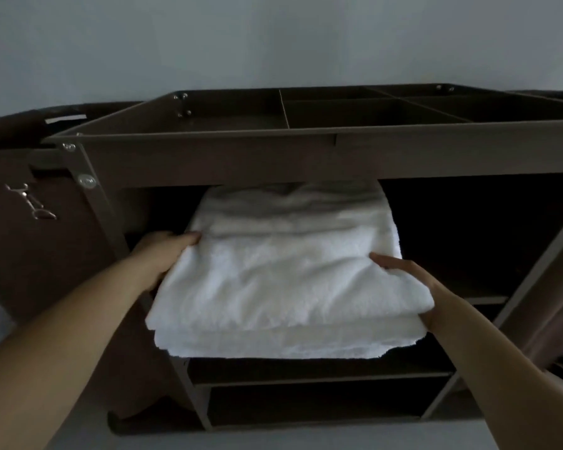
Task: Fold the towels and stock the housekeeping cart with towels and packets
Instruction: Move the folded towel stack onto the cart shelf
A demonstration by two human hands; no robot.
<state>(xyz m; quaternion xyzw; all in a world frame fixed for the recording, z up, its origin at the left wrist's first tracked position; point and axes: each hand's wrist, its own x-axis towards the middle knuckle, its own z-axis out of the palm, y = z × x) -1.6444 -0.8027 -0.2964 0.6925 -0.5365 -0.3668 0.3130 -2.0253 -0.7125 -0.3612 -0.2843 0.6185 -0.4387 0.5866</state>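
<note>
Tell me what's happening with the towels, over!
Left grip and right grip hold folded white towel stack by its sides. Stack partly inside shelf of brown metal cart. Nothing seen blocking.

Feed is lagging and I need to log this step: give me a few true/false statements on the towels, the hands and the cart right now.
1. Both the left hand and the right hand grip the stack of white towels. True.
2. The towels sit in the top tray of the cart. False: they are in the open shelf under that tray.
3. The stack is fully inside the shelf. False: its near edge overhangs the shelf front.
4. Dividers split the top tray into compartments. True.
5. The towels are unfolded and crumpled. False: they are folded flat and stacked.
</note>
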